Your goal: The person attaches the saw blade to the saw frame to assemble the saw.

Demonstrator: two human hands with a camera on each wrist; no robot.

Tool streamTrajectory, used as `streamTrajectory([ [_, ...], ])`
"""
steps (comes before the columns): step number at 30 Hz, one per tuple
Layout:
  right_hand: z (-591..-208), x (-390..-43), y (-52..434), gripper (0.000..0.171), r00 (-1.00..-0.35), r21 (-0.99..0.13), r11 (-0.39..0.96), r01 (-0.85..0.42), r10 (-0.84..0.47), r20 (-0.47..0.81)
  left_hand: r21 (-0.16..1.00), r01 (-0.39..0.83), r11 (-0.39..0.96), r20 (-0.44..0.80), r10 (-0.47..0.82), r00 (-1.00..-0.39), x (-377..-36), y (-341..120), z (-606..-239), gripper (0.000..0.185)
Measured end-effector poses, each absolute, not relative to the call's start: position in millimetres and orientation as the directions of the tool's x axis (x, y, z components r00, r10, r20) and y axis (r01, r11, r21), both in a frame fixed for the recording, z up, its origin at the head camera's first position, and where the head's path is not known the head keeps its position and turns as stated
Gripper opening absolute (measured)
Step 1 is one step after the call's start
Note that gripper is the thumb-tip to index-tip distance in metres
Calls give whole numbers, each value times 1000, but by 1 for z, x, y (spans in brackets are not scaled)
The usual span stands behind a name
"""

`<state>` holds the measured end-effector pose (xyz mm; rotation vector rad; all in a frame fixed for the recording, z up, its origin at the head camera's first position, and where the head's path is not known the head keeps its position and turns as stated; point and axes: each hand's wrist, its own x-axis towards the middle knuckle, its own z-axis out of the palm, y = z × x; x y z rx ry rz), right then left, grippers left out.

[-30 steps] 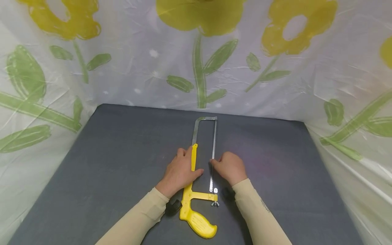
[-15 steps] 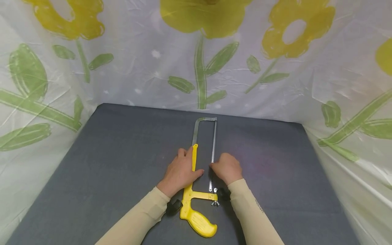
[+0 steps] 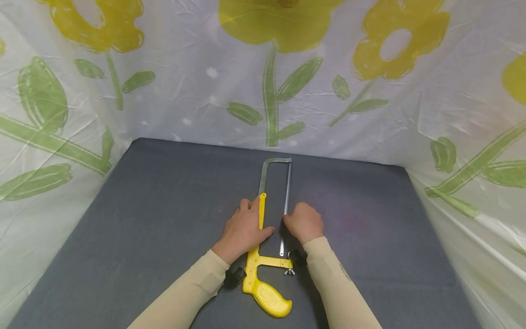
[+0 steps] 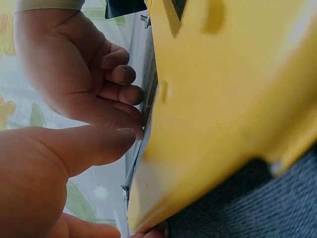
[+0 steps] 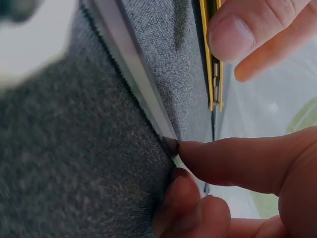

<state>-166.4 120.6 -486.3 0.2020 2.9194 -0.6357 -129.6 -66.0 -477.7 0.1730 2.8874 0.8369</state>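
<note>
I see the yellow hacksaw (image 3: 265, 256) lying flat mid-desk (image 3: 135, 237), handle near me, metal frame end pointing far. My left hand (image 3: 243, 228) rests on the yellow frame bar, fingers fairly straight, thumb stretched right toward the blade (image 3: 286, 192). My right hand (image 3: 304, 222) sits just right of it, fingers curled, thumb and fingertip pinching the blade's edge

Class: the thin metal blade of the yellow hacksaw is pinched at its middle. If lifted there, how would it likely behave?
The thin metal saw blade would probably flex, being long and narrow. Its toothed edge, seen at the right hand fingertips, should resist slipping but could nick skin. The yellow-handled hacksaw frame, pressed by the left hand, likely stays put.
</note>
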Motion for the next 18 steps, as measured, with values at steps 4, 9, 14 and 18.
streamTrajectory([
  [4,-523,-185,135,34,-982,-412,900,140,73,-173,534,69,843,-95,141,-985,-130,-65,-478,99],
  [9,-496,-180,131,43,-969,-423,890,168,70,-236,532,68,844,-100,142,-985,-130,-64,-477,99],
  [14,-460,-170,120,48,-978,-397,908,133,56,-199,537,62,841,-100,137,-986,-131,-64,-477,99],
  [18,-455,-171,114,44,-976,-347,928,139,69,-206,542,59,838,-100,134,-986,-130,-66,-477,99],
])
